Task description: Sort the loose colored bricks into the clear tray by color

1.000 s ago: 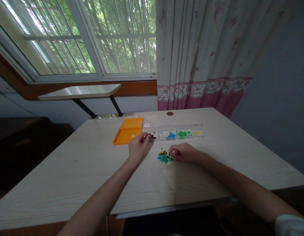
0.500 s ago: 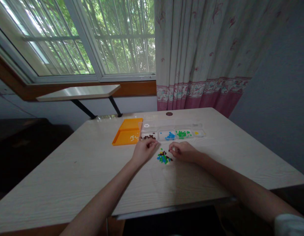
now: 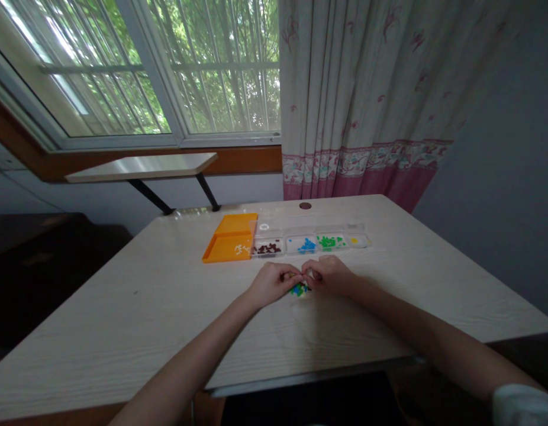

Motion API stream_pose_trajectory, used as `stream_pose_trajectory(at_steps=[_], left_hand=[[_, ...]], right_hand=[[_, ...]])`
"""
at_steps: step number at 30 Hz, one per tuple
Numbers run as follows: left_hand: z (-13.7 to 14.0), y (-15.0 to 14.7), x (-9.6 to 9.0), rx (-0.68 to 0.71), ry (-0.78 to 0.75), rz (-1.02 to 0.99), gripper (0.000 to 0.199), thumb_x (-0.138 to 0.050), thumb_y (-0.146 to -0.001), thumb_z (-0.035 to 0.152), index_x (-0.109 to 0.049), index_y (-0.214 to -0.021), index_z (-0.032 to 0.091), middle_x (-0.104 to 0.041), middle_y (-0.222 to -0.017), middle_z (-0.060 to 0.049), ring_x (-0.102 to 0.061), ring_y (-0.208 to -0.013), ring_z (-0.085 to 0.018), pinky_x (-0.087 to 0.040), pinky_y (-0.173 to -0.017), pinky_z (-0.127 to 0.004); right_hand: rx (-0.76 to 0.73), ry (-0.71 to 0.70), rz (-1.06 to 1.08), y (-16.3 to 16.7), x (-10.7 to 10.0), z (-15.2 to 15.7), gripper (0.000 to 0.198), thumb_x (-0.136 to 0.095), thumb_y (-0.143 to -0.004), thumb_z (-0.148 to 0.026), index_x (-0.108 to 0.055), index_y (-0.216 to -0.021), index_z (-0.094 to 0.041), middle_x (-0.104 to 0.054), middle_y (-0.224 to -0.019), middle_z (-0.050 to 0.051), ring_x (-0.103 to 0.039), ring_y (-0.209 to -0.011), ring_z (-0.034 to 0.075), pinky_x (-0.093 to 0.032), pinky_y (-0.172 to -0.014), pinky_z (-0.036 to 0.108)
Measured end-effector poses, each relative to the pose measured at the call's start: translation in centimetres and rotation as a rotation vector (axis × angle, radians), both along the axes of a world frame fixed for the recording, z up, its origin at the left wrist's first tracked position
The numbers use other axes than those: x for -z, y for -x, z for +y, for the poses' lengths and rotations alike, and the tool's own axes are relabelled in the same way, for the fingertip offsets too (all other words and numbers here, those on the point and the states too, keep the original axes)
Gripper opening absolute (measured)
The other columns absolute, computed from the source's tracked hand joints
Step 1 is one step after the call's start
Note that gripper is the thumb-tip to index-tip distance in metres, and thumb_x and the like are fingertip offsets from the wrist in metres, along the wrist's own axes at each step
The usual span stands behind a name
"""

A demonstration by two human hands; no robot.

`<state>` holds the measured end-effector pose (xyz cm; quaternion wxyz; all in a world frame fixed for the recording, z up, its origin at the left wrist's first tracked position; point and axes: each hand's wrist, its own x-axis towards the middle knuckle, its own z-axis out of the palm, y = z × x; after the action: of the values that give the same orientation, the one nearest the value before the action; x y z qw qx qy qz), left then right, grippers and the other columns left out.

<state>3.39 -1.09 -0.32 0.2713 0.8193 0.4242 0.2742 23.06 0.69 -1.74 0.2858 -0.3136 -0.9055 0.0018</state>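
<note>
My left hand (image 3: 274, 282) reaches over a small mixed pile of coloured pieces (image 3: 299, 289), its thumb and forefinger pinched together. Opposite it, my right hand (image 3: 331, 275) is also closed in a pinch. The fingertips of both hands meet just above the pile, and whatever is between them is too small to make out. Green, blue and dark pieces show below the fingers; the hands cover the rest. Behind the hands lies a clear compartment box (image 3: 284, 249), holding brown pieces (image 3: 267, 248), blue pieces (image 3: 306, 245), green pieces (image 3: 331, 242) and a little yellow (image 3: 354, 241) in separate compartments.
An orange tray (image 3: 234, 223) with white pieces (image 3: 241, 249) in its front section stands at the left end of the clear box. The pale wooden table (image 3: 167, 307) has a round cable hole (image 3: 305, 206) near its back edge. A raised shelf (image 3: 143, 166) is at the back left.
My left hand has moved from beside the brown compartment toward me and right, onto the pile, meeting my right hand's fingertips. The right hand, earlier pinching a small dark piece, has barely moved.
</note>
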Motion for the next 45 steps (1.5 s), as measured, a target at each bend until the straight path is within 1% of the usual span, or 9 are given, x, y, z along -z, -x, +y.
stream_pose_trajectory(at_steps=[6, 10, 15, 20, 25, 28, 35, 41, 45], left_hand=[[-0.1, -0.06, -0.19, 0.003, 0.038, -0.035, 0.027, -0.052, -0.079, 0.036, -0.069, -0.082, 0.015, -0.052, -0.05, 0.003, -0.037, -0.045, -0.006, -0.026, -0.044, -0.016], [-0.01, 0.03, -0.14, -0.02, 0.012, -0.037, 0.024, -0.053, -0.079, 0.032, -0.069, -0.083, 0.014, -0.05, -0.049, 0.004, -0.036, -0.044, -0.006, -0.026, -0.044, -0.016], [0.21, 0.19, 0.12, -0.036, -0.012, -0.045, 0.025, -0.052, -0.079, 0.032, -0.068, -0.087, 0.015, -0.048, -0.047, 0.004, -0.036, -0.043, -0.006, -0.027, -0.044, -0.016], [0.32, 0.31, 0.17, -0.017, -0.016, -0.047, 0.025, -0.05, -0.081, 0.031, -0.068, -0.09, 0.015, -0.055, -0.053, 0.002, -0.04, -0.046, -0.007, -0.028, -0.045, -0.016], [0.36, 0.37, 0.21, -0.043, -0.064, -0.051, 0.023, -0.053, -0.081, 0.031, -0.069, -0.085, 0.016, -0.06, -0.058, 0.0, -0.045, -0.049, -0.008, -0.032, -0.047, -0.016], [0.38, 0.39, 0.35, -0.06, -0.088, -0.056, 0.022, -0.054, -0.08, 0.032, -0.069, -0.083, 0.016, -0.061, -0.058, 0.0, -0.045, -0.049, -0.007, -0.033, -0.048, -0.016], [0.37, 0.39, 0.47, -0.065, -0.126, -0.034, 0.021, -0.054, -0.08, 0.03, -0.069, -0.085, 0.017, -0.061, -0.058, 0.001, -0.045, -0.049, -0.007, -0.033, -0.048, -0.015], [0.3, 0.36, 0.52, -0.057, -0.163, -0.025, 0.021, -0.054, -0.08, 0.03, -0.068, -0.085, 0.017, -0.057, -0.054, 0.002, -0.043, -0.047, -0.006, -0.032, -0.047, -0.015], [0.2, 0.35, 0.32, -0.062, -0.202, -0.018, 0.02, -0.052, -0.081, 0.029, -0.067, -0.086, 0.016, -0.059, -0.056, 0.002, -0.046, -0.048, -0.006, -0.033, -0.048, -0.015]], right_hand=[[0.011, -0.018, -0.037, 0.0, -0.2, -0.05, 0.014, -0.05, -0.078, -0.027, -0.061, -0.08, -0.02, -0.054, -0.049, -0.003, -0.048, -0.05, 0.01, -0.031, -0.056, 0.022], [0.022, -0.01, -0.02, -0.06, -0.07, 0.04, 0.015, -0.05, -0.079, -0.028, -0.062, -0.083, -0.02, -0.055, -0.049, -0.003, -0.048, -0.049, 0.01, -0.031, -0.056, 0.022], [0.04, 0.01, -0.001, -0.17, 0.02, 0.25, 0.016, -0.051, -0.079, -0.028, -0.063, -0.086, -0.02, -0.056, -0.048, -0.004, -0.05, -0.049, 0.01, -0.032, -0.056, 0.021], [0.032, -0.009, 0.034, -0.22, 0.09, 0.44, 0.017, -0.051, -0.08, -0.03, -0.064, -0.087, -0.021, -0.058, -0.049, -0.004, -0.052, -0.048, 0.01, -0.034, -0.057, 0.02], [0.034, -0.049, 0.058, -0.22, 0.42, 0.56, 0.017, -0.051, -0.08, -0.031, -0.065, -0.085, -0.021, -0.059, -0.049, -0.003, -0.053, -0.048, 0.01, -0.035, -0.056, 0.02], [0.033, -0.06, 0.06, -0.21, 0.47, 0.58, 0.016, -0.052, -0.079, -0.03, -0.065, -0.085, -0.022, -0.059, -0.049, -0.003, -0.053, -0.048, 0.009, -0.035, -0.056, 0.02], [0.012, -0.092, 0.112, -0.01, 0.14, 0.42, 0.014, -0.053, -0.078, -0.028, -0.064, -0.08, -0.02, -0.052, -0.043, -0.006, -0.047, -0.042, 0.007, -0.032, -0.051, 0.019], [0.03, -0.116, 0.101, 0.12, -0.04, 0.22, 0.014, -0.052, -0.078, -0.029, -0.063, -0.079, -0.02, -0.052, -0.043, -0.006, -0.047, -0.043, 0.008, -0.032, -0.052, 0.019], [0.061, -0.091, 0.099, 0.17, 0.07, 0.23, 0.015, -0.052, -0.078, -0.031, -0.063, -0.079, -0.02, -0.053, -0.044, -0.005, -0.047, -0.042, 0.007, -0.031, -0.051, 0.019]])
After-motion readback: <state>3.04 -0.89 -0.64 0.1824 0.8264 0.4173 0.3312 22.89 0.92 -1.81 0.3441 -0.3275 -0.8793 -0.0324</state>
